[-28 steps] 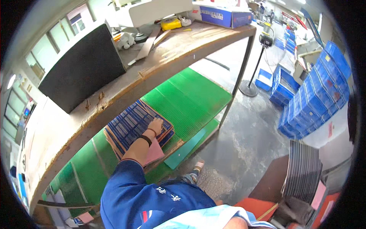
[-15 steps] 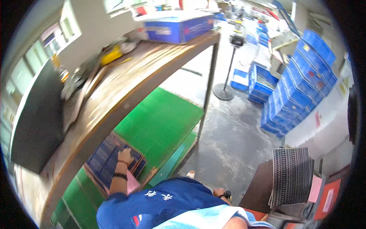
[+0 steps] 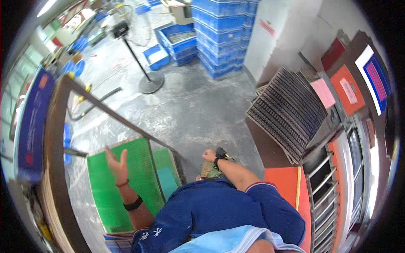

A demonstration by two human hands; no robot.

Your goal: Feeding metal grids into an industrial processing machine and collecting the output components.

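My left hand (image 3: pixel 117 165) is raised above the green mat-like sheet (image 3: pixel 114 185), its fingers spread and nothing in them. A bracelet and a black band circle that wrist. In front of my body, my right hand (image 3: pixel 209 155) is closed with the fingers curled in; what they hold, if anything, is hidden. A small black object (image 3: pixel 225 154) shows beside its wrist, and I cannot tell whether the hand touches it. Part of the blue patterned panels (image 3: pixel 118 244) shows at the lower edge, below the green sheet.
To the right, a stack of dark patterned panels (image 3: pixel 289 111) leans beside a metal rack (image 3: pixel 325 198) and an orange surface (image 3: pixel 282 185). Blue crates (image 3: pixel 219 38) stand stacked ahead. A black pole stand (image 3: pixel 151 82) is on the grey floor. The wooden bench frame (image 3: pixel 55 126) rises at left.
The view has swung to the right. My left hand has come up off the blue patterned panels and opened out over the green sheet. My right forearm now shows more fully.
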